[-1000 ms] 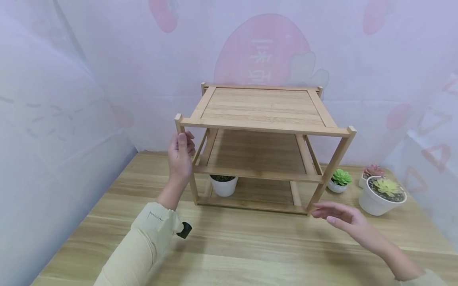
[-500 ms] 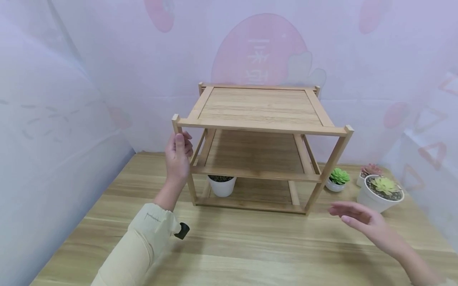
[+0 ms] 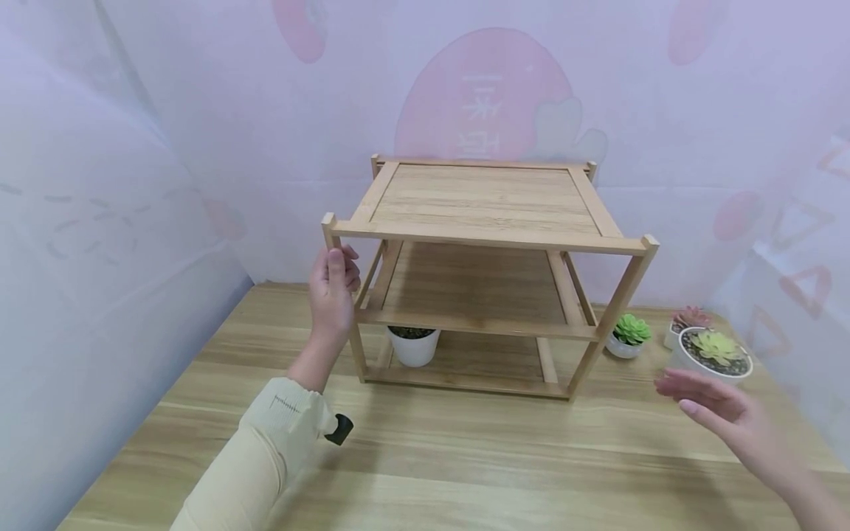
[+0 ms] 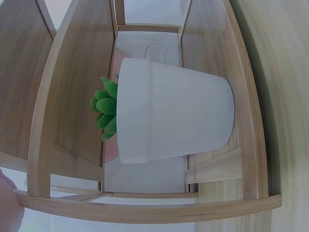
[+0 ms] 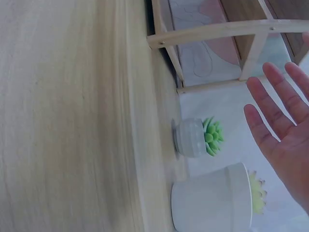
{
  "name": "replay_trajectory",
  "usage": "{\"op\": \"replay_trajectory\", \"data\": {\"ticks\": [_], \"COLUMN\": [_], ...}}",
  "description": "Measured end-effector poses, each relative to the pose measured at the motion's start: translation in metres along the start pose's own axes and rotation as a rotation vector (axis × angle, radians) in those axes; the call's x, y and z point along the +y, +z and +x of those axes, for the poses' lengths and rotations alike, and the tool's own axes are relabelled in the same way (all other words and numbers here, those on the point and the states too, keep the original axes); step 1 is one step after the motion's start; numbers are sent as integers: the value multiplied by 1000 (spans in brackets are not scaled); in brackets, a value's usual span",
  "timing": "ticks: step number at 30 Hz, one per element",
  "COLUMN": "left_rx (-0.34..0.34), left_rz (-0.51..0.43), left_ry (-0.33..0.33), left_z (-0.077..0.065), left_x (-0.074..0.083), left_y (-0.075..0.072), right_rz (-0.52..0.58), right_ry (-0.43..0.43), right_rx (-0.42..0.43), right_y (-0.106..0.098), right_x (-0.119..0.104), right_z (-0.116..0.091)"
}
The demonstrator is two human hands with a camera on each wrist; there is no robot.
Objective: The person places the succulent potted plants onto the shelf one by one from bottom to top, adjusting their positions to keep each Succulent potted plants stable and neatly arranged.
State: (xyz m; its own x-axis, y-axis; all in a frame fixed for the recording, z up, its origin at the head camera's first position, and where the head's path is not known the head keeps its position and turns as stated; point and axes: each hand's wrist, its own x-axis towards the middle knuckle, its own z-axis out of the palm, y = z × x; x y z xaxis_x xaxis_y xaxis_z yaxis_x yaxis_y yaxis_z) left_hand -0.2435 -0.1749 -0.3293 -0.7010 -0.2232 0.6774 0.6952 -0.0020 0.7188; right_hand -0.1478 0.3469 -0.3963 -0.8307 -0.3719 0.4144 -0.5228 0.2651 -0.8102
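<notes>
A three-tier wooden shelf (image 3: 491, 203) stands on the table. My left hand (image 3: 334, 291) grips its front left post just below the top tier, thumb toward me. On the bottom tier, at the left, sits a white pot (image 3: 415, 346); the left wrist view shows a green succulent (image 4: 107, 105) in it. My right hand (image 3: 720, 413) hovers over the table at the right with fingers extended, holding nothing. It is nearest to a large white pot (image 3: 702, 366) with a yellow-green succulent (image 3: 716, 345). In the right wrist view the right palm (image 5: 294, 150) shows with fingers spread.
A small white pot (image 3: 624, 348) with a bright green succulent (image 3: 632, 329) stands just right of the shelf. Behind the large pot is a reddish succulent (image 3: 692, 317). The wood-grain table (image 3: 465, 457) meets pale printed cloth (image 3: 265, 184) at the back and sides.
My right hand has moved right, away from the shelf's front right post toward the large white pot. My left hand keeps its grip on the left post, and the shelf stays put.
</notes>
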Motion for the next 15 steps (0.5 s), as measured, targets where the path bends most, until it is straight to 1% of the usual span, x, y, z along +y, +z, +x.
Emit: {"op": "replay_trajectory", "data": {"ticks": [5,7,8,11,12,15], "left_rx": [-2,-3,-4,-4,-4,0], "left_rz": [3,4,3,9,10,12], "left_ry": [-2,-2,-1,2,4,0], "left_z": [0,0,0,0,0,0], "left_x": [0,0,0,0,0,0], "left_y": [0,0,0,0,0,0], "right_rz": [-251,-273,-266,-186,-188,-79], "right_ry": [81,97,97,72,69,53], "right_rx": [53,67,76,98,106,130], "right_y": [-13,-17,-19,-26,-28,-35], "right_x": [-4,-4,-4,-2,-2,-1], "right_z": [-6,-7,-8,-9,-10,-13]}}
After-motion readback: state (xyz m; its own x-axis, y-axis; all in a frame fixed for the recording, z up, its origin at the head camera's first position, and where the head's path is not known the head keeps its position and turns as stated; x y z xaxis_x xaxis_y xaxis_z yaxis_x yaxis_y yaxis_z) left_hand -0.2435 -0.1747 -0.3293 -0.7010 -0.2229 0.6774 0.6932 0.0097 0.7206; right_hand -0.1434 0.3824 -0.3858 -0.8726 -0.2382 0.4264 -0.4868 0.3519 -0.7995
